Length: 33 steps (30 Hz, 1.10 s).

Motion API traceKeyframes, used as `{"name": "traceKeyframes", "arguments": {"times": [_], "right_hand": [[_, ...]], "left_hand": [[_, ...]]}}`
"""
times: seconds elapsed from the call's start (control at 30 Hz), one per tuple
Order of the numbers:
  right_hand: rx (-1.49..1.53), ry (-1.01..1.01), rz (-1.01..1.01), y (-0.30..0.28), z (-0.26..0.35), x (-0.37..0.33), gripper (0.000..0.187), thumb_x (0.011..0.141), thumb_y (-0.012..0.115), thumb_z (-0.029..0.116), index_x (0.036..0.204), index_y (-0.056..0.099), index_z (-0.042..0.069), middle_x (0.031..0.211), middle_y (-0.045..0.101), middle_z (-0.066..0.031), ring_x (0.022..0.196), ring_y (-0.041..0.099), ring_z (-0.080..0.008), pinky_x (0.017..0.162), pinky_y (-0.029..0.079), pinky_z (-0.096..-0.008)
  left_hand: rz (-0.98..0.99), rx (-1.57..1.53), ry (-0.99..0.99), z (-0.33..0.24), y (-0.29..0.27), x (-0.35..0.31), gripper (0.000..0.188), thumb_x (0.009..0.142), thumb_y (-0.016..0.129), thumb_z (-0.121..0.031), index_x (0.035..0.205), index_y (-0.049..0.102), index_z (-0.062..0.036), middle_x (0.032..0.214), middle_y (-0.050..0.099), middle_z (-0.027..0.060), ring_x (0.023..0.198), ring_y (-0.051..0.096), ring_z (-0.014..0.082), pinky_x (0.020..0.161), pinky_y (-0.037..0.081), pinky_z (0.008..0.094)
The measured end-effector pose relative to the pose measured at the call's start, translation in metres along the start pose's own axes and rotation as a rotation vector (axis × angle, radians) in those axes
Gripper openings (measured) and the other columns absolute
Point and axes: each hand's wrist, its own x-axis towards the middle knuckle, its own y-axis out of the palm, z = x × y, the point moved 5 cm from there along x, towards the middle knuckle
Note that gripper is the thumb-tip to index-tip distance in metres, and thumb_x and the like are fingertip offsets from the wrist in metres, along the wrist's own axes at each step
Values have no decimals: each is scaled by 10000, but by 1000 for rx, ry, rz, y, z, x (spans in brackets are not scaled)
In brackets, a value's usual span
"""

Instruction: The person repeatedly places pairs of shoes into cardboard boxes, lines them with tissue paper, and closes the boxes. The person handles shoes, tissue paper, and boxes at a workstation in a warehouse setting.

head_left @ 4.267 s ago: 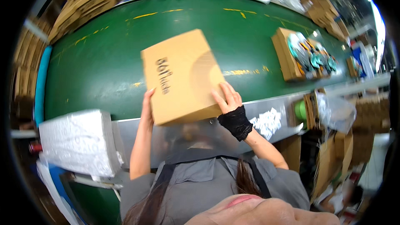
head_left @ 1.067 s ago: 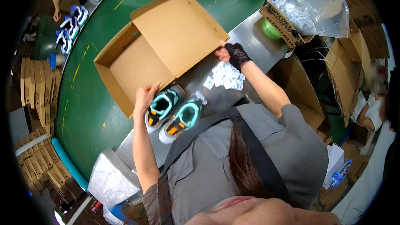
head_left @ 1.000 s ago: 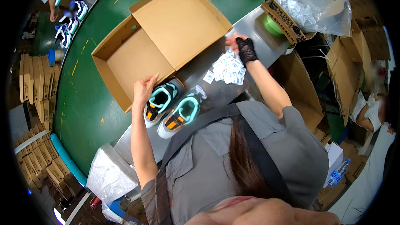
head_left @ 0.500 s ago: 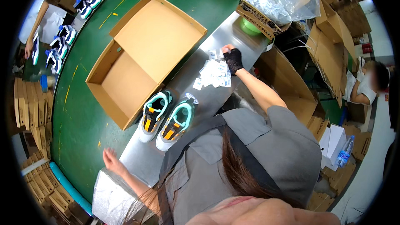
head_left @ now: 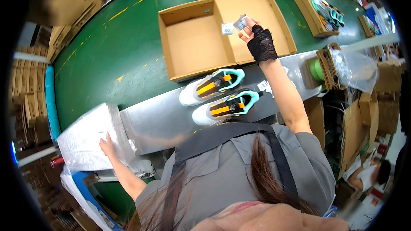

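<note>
My right hand, in a black fingerless lace glove, is over the open cardboard shoebox, pinching a small white sachet. A second sachet is just left of it; whether it is held or loose I cannot tell. Fingers outstretched, my left hand lies on a stack of thin whitish wrapping sheets at the left. Between my hands, two white, black and orange sneakers with turquoise collars sit on the metal ledge. More sachets lie beside them, partly hidden by my right forearm.
The green belt runs behind the metal ledge. Another box with shoes is at the far right. At the ledge's right end are a green round container and a carton of plastic bags. Stacked boxes stand left.
My right hand has moved from the sachet pile to over the shoebox, carrying a sachet. My left hand has come onto the wrapping sheets. The whole view has turned.
</note>
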Motion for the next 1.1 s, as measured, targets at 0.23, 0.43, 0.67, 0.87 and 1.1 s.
{"name": "traceKeyframes", "arguments": {"times": [0.23, 0.43, 0.67, 0.87, 1.1], "right_hand": [[39, 84, 148, 59, -24, 2, 261, 785, 613, 104, 967, 519, -58, 958, 579, -158, 889, 602, -241, 782, 509, -351], [-141, 182, 341, 46, -54, -17, 68, 791, 561, 25, 826, 542, -30, 907, 583, -159, 763, 607, -217, 669, 526, -301], [-738, 101, 1059, 141, -78, -114, 799, 653, 770, 186, 1306, 314, 112, 1094, 522, -60, 654, 471, -61, 664, 448, -229], [-271, 235, 471, 117, -52, -79, 211, 814, 590, 243, 925, 534, 74, 630, 458, 35, 535, 452, -61, 463, 369, -212], [-84, -139, -412, -91, 41, 57, 158, 792, 634, 211, 787, 547, 79, 559, 474, 4, 514, 470, -98, 467, 361, -201]], "left_hand": [[-205, -32, -190, -8, -35, -26, 343, 809, 519, -397, 935, 634, -100, 1047, 583, 72, 955, 526, 298, 747, 373, 506], [-663, -438, 31, -95, -167, -34, 278, 862, 524, -258, 876, 589, 12, 808, 601, 147, 679, 583, 269, 625, 455, 346], [-53, -1313, 473, -344, -228, -138, 120, 904, 444, -130, 978, 464, -38, 783, 490, 41, 603, 530, 112, 458, 459, 232], [477, -1611, 770, -527, -217, -226, 188, 863, 520, -117, 978, 426, -1, 854, 515, 108, 641, 553, 151, 544, 456, 296], [-79, -576, 1296, -560, -130, -247, 530, 747, 652, -310, 1150, 462, -25, 1196, 406, 218, 1180, 340, 380, 946, 283, 522]]}}
